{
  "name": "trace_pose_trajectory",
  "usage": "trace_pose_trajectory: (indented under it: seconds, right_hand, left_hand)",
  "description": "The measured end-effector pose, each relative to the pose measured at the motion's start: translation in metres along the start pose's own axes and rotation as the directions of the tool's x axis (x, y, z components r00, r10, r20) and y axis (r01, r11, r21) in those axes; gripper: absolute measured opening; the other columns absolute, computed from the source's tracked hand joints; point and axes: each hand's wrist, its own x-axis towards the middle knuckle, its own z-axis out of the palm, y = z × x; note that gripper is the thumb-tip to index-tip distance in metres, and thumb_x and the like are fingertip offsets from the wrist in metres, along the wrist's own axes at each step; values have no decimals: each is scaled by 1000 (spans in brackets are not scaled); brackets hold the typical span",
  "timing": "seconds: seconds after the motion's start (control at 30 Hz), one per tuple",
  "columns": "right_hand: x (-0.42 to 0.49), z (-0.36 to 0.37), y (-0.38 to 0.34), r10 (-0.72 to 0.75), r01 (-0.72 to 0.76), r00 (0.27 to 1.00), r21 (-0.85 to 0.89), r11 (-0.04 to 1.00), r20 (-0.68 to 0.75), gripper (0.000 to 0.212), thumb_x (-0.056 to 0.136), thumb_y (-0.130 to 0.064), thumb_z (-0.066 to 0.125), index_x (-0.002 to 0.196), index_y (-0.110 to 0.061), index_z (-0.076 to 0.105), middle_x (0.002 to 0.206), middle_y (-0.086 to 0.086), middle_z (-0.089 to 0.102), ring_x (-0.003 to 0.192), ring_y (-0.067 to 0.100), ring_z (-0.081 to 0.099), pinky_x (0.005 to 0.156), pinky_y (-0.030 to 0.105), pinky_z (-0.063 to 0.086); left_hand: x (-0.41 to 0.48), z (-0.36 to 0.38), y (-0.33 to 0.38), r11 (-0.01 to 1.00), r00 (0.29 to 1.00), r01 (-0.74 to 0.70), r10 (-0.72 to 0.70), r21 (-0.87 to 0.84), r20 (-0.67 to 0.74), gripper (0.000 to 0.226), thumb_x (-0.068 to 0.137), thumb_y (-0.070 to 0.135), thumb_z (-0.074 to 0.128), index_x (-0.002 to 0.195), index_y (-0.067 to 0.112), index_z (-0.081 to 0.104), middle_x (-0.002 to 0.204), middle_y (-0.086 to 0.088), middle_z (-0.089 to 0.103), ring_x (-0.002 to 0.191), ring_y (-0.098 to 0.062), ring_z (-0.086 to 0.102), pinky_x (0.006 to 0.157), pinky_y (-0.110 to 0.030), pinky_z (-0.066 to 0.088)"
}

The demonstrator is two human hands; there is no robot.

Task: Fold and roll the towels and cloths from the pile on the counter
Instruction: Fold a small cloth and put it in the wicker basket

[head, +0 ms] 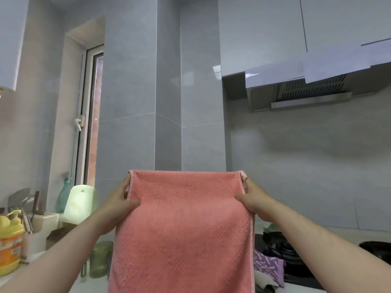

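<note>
salmon-pink waffle-textured towel hangs lengthwise between hands | left hand, right hand pinch top corners, level | equally near

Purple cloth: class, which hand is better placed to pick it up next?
Right, probably. The purple cloth lies below the right hand, on its side of the pink towel; the left hand would have to cross.

window: tall, narrow, white handle, set in grey tiles
hood: far right of the window, higher
glass bottle: teal, at the window's foot
container: pale green, just below the window
knife block: lower left of the window
soap bottle: yellow pump, far lower left
jar: green, well below the window
stove: black, low, far right
</note>
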Motion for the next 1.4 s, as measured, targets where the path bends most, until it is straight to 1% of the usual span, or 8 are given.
trace_pose_trajectory:
  seconds: [0.23,0.4,0.8,0.93,1.0,1.17,1.23,1.4]
  right_hand:
    - [4,32,80,136,-132,990,-68,989,44,51,84,-3,53,132,-17,46,110,-1,66,103,18,64,98,37,50]
    - [8,53,132,235,-221,963,-116,968,131,60,89,-7,51,143,-28,35,112,-6,60,97,9,61,76,21,51]
    - [49,114,222,219,-214,976,-216,952,-1,58,90,2,39,143,-21,40,128,-1,56,116,16,54,94,26,45]
    - [52,124,253,261,-253,965,-224,941,7,50,89,-5,41,134,-25,49,106,-6,63,86,16,63,73,29,54]
    - [50,127,263,296,-280,955,-241,929,32,48,87,-6,47,131,-25,52,114,-1,64,90,18,65,74,31,54]
    - [36,126,259,270,-268,963,-218,938,-25,32,88,-8,53,118,-21,53,115,-2,54,96,15,57,73,25,47]
    - [19,120,248,228,-222,974,-245,944,-3,20,86,-9,55,101,-22,60,107,-4,60,95,13,57,79,26,48]
    - [-60,105,219,316,-240,925,-318,917,213,10,81,-19,61,72,-21,64,69,-7,63,59,4,55,55,20,41]
  left_hand:
    - [-13,24,-69,982,989,128,-137,141,53,96,80,0,61,152,42,14,134,-3,54,111,-19,60,102,-42,45]
    - [-11,52,-122,910,993,118,-110,398,-45,88,85,1,57,154,29,11,151,-5,40,131,-23,47,109,-34,34]
    - [25,113,-230,751,959,281,-195,597,-205,88,85,11,49,155,31,-1,122,-16,64,101,-32,64,84,-35,49]
    - [32,122,-257,758,965,253,-245,602,-97,86,68,13,52,151,15,27,127,-14,60,109,-28,60,86,-31,46]
    - [35,120,-272,737,963,236,-267,633,-48,91,56,23,47,146,17,34,124,-10,58,108,-24,59,89,-30,48]
    - [4,127,-244,737,954,204,-297,644,38,78,80,9,58,152,13,27,147,-13,40,132,-24,44,109,-30,33]
    - [-17,120,-235,747,954,151,-283,648,104,61,86,16,61,144,19,42,140,-4,50,121,-15,52,105,-25,38]
    - [-85,91,-224,718,971,79,-211,691,109,39,82,24,71,115,38,56,115,11,59,100,-6,56,90,-22,40]
